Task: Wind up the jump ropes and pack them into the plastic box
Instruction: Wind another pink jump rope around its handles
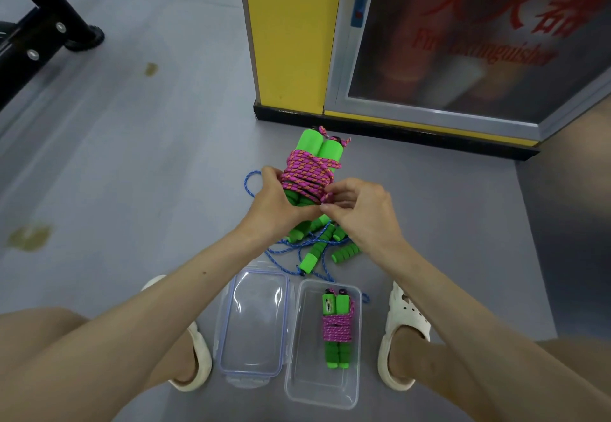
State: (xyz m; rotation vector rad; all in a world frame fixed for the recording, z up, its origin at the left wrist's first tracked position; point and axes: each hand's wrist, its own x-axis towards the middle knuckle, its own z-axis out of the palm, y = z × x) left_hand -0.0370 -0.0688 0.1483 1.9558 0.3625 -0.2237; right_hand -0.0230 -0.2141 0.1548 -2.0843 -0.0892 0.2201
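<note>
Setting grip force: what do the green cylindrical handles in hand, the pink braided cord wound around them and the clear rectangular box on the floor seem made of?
Green cylindrical handles: probably foam; matte, no glare, ribbed lower ends. Pink braided cord: woven textile, fibre unclear; plaited pattern, dull surface. Clear rectangular box: hard transparent plastic, glossy; floor shows through, walls catch reflections.

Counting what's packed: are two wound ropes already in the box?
No, the box holds one wound rope; the left hand and right hand hold the second rope.
</note>
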